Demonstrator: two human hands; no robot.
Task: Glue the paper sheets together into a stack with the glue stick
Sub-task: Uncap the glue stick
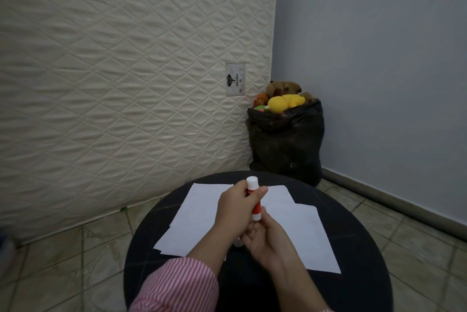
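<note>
A red glue stick point(255, 199) with white ends stands nearly upright above the round black table point(358, 248). My left hand point(237, 210) is wrapped around its upper body, just below the white top. My right hand point(267, 238) pinches its lower white end from beneath. Several white paper sheets lie loosely overlapped on the table under both hands: one pile to the left point(192, 220) and another to the right point(303, 233). A small pale round thing by my wrists is too hidden to identify.
A quilted mattress point(113, 71) leans upright behind the table. A black bag point(285, 145) full of stuffed toys sits in the corner by the blue wall. Tiled floor surrounds the table.
</note>
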